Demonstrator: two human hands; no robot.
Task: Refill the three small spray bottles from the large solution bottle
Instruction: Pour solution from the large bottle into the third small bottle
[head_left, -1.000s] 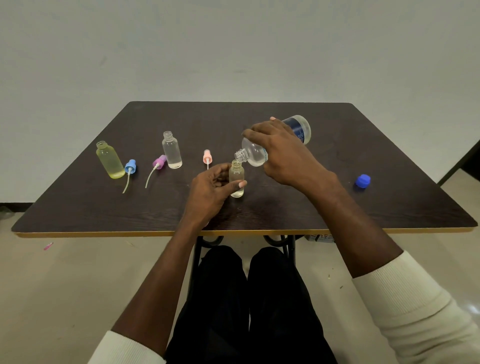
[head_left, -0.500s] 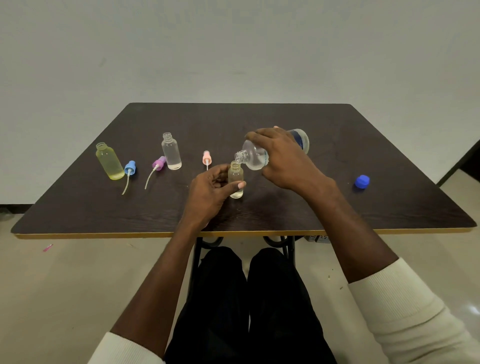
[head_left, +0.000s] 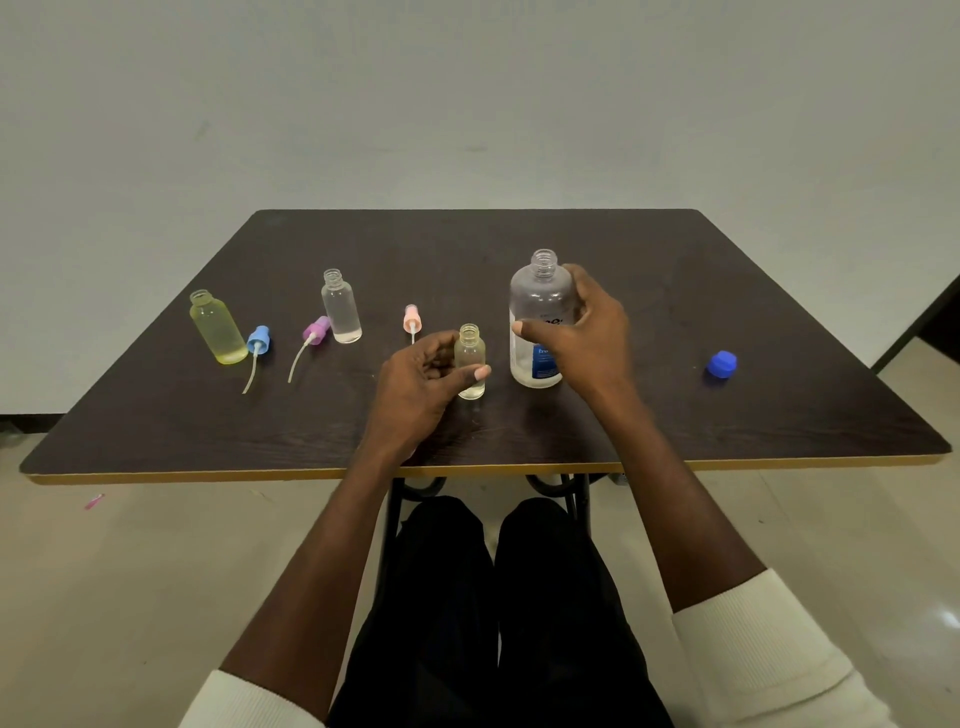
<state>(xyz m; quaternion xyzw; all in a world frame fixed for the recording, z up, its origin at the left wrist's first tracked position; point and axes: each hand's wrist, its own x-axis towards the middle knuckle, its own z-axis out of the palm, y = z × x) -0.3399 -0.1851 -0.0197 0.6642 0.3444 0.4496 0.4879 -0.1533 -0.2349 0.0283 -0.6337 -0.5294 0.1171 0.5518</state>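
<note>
The large clear solution bottle (head_left: 537, 312) with a blue label stands upright and uncapped on the dark table (head_left: 675, 291); my right hand (head_left: 587, 332) is wrapped around its right side. Just left of it, my left hand (head_left: 421, 379) pinches a small open spray bottle (head_left: 470, 358) that rests on the table with a little liquid at its bottom. A clear small bottle (head_left: 341, 306) and a yellow small bottle (head_left: 218, 327) stand open farther left.
Three spray heads lie loose on the table: blue (head_left: 258, 340), purple (head_left: 317, 329) and pink (head_left: 412, 318). The large bottle's blue cap (head_left: 722, 362) sits at the right. The table's front edge runs just below my wrists.
My right hand has tipped the large bottle back from its pouring tilt over the small bottle and stood it upright on the table. My left hand kept its hold.
</note>
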